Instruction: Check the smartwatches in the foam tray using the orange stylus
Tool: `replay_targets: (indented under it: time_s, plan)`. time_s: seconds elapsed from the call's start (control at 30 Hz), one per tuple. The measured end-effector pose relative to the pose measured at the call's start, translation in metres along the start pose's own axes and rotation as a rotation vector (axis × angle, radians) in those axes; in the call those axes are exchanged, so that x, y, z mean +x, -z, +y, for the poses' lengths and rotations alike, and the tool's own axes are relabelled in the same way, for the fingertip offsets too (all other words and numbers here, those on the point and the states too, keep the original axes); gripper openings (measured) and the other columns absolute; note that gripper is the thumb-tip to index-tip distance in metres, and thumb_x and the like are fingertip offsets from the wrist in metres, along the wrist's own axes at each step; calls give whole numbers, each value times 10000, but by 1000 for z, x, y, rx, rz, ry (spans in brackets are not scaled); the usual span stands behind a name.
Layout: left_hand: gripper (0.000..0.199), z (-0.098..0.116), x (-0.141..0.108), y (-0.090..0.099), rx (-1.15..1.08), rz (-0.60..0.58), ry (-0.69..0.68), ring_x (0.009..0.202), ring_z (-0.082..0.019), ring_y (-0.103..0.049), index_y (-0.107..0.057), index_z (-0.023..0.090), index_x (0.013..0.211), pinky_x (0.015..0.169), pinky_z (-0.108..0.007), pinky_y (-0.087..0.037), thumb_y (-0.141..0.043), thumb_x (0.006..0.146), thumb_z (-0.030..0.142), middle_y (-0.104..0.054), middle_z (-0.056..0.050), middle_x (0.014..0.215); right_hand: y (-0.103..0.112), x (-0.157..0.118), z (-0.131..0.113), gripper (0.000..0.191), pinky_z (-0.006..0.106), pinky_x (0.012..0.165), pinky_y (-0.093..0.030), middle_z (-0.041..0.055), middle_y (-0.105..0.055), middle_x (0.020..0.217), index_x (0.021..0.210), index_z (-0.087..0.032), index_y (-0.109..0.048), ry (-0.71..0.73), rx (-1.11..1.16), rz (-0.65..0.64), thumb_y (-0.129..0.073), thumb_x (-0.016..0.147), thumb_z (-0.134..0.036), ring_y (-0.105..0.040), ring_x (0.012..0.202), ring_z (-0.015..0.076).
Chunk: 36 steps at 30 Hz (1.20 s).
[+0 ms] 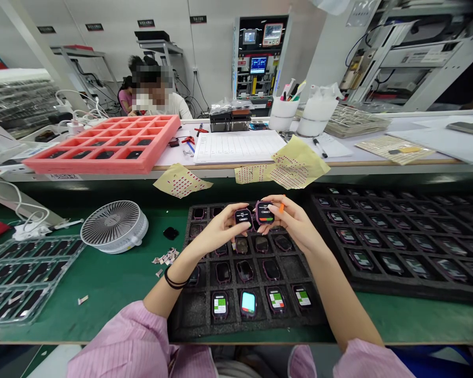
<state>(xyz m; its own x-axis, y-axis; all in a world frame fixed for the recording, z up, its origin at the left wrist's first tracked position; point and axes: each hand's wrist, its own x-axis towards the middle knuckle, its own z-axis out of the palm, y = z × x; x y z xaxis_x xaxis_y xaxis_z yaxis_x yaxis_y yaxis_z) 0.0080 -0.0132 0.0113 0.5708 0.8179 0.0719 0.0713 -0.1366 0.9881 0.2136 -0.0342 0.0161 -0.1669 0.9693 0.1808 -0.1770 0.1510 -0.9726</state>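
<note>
Counting four purple-rimmed, rounded-square lit watches (248, 303) along the nearest row of a black foam grid tray (246, 328), probably further along than the purple-rimmed dark-screened watches (271, 269) in rows just behind. To the right, on the glossy green worktop (114, 294), finding a second black foam tray (410, 292) with similar purple-rimmed watches (359, 260), hard to judge as finished or waiting. Over the first tray's farther rows, gripping one text-screened watch (243, 215) in the left hand (223, 228) and another text-screened watch (265, 212) in the right hand (297, 223): seemingly partway, with plenty left.
</note>
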Motion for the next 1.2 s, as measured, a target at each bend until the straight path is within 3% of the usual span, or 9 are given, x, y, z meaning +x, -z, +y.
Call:
replay_targets:
  time_s: [0.1, 0.27, 0.6, 0.73, 0.9, 1.2]
  plan:
    - [624, -1, -2, 1, 14, -15, -67, 1016, -192, -604, -445, 206, 1311, 759, -260, -516, -724, 754, 254, -555, -109, 1253, 1, 0, 0, 284, 316, 542, -590, 5, -652, 782, 1046, -199, -596, 10, 1, -2, -646, 840, -388, -701, 570, 175]
    - [562, 1, -3, 2, 43, 37, -146, 1002, -185, -615, -493, 189, 1279, 861, -296, -491, -715, 766, 241, -582, -104, 1230, 2, 0, -2, 280, 322, 550, -590, 17, -634, 842, 1063, -200, -582, 10, -4, -28, -639, 847, -369, -708, 613, 182]
    - [624, 8, -5, 2, -28, 66, -51, 994, -185, -620, -477, 184, 1309, 849, -287, -496, -732, 754, 311, -613, -103, 1195, 4, -2, 2, 382, 343, 651, -621, 47, -609, 1027, 1176, -249, -529, 34, -36, -148, -679, 827, -292, -708, 801, 194]
    - [495, 8, -4, -1, -71, 91, -46, 944, -174, -617, -529, 178, 1245, 800, -285, -510, -659, 812, 380, -626, -95, 1166, 2, -2, 2, 380, 340, 639, -621, 44, -613, 1006, 1163, -246, -535, 37, -35, -143, -689, 819, -288, -708, 784, 191]
    - [477, 7, -3, -1, -35, 79, -50, 967, -170, -603, -535, 167, 1220, 844, -287, -494, -687, 791, 310, -623, -92, 1169, 1, -1, 2, 356, 325, 619, -614, 51, -612, 1026, 1137, -237, -553, 43, -36, -121, -688, 818, -316, -714, 745, 182]
    - [405, 11, -5, 0, -6, 93, -20, 869, -138, -574, -549, 184, 1240, 650, -211, -446, -550, 888, 383, -621, -73, 1135, 0, -1, 3, 310, 302, 555, -589, 26, -635, 897, 1085, -215, -578, 28, -73, -54, -671, 825, -355, -701, 619, 165]
